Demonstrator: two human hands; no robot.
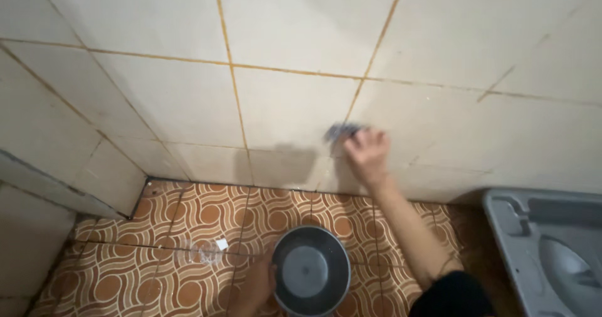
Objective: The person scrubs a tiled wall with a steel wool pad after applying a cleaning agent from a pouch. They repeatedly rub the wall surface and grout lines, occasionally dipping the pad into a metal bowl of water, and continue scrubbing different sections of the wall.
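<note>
The right hand (367,157) is pressing a blurred dark scrubber (342,131) on the far wall tile (288,104); the left hand (260,285) is gripping the near grey bowl (310,272) (round, metallic).

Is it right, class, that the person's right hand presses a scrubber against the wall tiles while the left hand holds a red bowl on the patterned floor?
Not quite. The head view shows the bowl is grey, not red. The right hand does press a scrubber against the wall tiles, and the left hand holds the bowl on the patterned floor.

A round grey metal bowl (311,270) sits on the patterned brown tile floor (188,216) at bottom centre. The pale tiled wall (188,97) fills the upper frame behind it. A grey moulded plastic fixture (545,242) lies lower right.
</note>
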